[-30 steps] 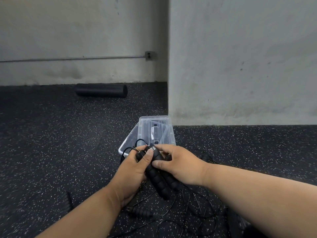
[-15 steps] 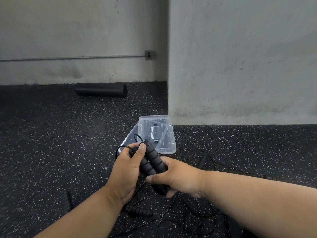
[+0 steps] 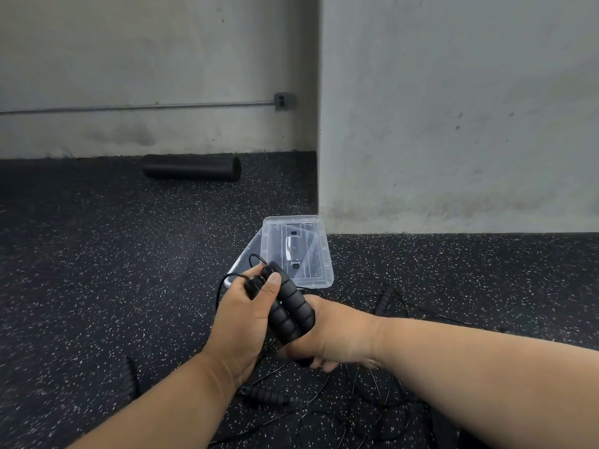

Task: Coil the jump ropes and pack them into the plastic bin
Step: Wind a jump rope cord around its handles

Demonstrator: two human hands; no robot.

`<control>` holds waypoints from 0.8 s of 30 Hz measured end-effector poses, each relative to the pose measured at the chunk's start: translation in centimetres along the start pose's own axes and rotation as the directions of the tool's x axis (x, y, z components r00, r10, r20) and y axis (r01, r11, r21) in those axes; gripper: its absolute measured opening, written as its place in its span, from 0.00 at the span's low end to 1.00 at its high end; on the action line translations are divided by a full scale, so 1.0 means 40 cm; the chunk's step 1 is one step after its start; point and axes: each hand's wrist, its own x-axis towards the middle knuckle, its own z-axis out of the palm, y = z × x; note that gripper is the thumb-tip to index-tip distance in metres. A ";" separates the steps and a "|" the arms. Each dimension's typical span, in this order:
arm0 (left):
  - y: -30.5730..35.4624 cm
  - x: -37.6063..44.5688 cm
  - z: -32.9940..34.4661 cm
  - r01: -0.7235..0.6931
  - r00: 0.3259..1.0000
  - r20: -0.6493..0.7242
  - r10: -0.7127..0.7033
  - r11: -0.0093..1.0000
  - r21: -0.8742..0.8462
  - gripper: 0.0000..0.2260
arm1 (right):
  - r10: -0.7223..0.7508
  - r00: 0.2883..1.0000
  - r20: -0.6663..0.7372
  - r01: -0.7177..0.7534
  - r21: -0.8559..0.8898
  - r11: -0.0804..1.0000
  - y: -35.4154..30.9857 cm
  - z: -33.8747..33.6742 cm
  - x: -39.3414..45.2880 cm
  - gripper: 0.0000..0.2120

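Your left hand (image 3: 246,322) and right hand (image 3: 327,343) wrap fingers around one rope's paired handles (image 3: 290,307); its cord isn't coiled, other ropes (image 3: 324,403) sprawl on the floor, nothing visibly packed in the plastic bin (image 3: 316,280) ahead.

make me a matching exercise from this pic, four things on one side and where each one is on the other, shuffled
Things:
1. black ribbed foam pair of jump rope handles
2. clear plastic bin
3. black cylindrical foam roller
4. grey metal outlet box

Places:
A. mounted on the far wall, at the end of a conduit
B. lying on the floor along the base of the far wall
C. held side by side in both hands
D. on the floor just beyond the hands, near the wall corner

Pairs: 1-C, 2-D, 3-B, 4-A
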 end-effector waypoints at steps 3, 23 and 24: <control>0.004 -0.002 0.006 0.002 1.000 -0.011 -0.002 1.000 -0.011 0.11 | -0.006 0.998 -0.070 0.004 -0.029 1.000 0.012 0.003 0.004 0.18; 0.030 0.020 -0.066 -0.222 0.852 0.443 -0.280 0.572 0.790 0.18 | -0.488 0.872 0.044 0.181 -0.954 0.238 -0.038 -0.133 -0.006 0.14; 0.027 0.019 -0.066 -0.156 0.814 0.469 -0.344 0.648 0.746 0.19 | -0.501 0.862 0.070 0.201 -0.957 0.211 -0.039 -0.133 -0.008 0.14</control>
